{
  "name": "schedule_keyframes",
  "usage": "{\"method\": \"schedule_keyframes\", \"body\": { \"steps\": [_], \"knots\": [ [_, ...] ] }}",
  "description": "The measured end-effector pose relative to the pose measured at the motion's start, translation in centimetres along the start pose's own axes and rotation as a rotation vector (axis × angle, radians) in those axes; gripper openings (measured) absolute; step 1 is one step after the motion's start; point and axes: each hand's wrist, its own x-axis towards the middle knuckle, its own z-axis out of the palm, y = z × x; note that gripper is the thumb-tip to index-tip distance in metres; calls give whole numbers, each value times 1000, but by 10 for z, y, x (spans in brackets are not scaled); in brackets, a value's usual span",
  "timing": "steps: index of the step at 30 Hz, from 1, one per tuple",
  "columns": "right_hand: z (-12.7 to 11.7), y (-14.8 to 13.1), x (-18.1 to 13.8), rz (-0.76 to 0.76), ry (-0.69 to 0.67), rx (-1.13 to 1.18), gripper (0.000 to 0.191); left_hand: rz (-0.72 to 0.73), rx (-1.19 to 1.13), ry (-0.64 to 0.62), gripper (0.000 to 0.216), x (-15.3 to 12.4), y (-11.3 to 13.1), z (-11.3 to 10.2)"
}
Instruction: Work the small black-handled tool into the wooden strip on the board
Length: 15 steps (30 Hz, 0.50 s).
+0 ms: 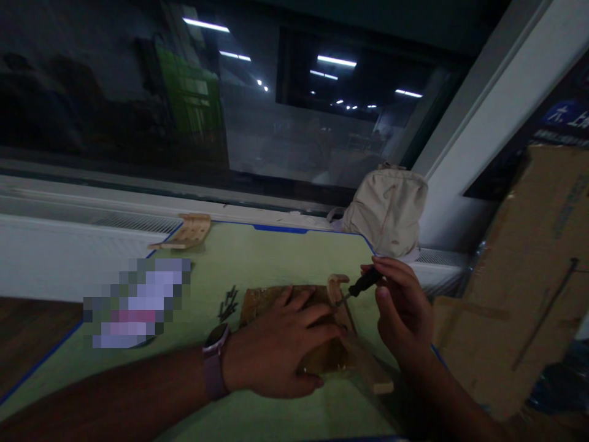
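Note:
My right hand [407, 304] grips a screwdriver [365, 281] by its black handle. The shaft slants down to the left, its tip meeting a curved wooden piece [370, 365] with a hooked far end. My left hand [285, 344], a watch on its wrist, lies flat with fingers spread. Beneath it is a brown slab wrapped in clear tape [255, 301], and its fingertips reach the wooden piece's left edge. Whether the screwdriver tip sits in a screw is too small to tell. Left of the slab lies a small pile of dark screws [227, 305].
A second wooden piece [186, 232] with holes rests at the green table's [285, 252] far left corner. Nearby is a blurred-out purple item [147, 301]. A beige backpack [386, 209] sits by the window at the back right. Large cardboard [519, 294] leans on the right.

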Motion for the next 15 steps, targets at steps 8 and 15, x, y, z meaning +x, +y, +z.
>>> {"method": "schedule_keyframes", "body": {
  "steps": [8, 15],
  "knots": [
    [3, 5, 3, 21, 114, 39, 25, -9, -17, 2, 76, 0, 1, 1],
    [-1, 5, 0, -24, 8, -36, 27, -11, -17, 1, 75, 0, 1, -1]
  ]
}}
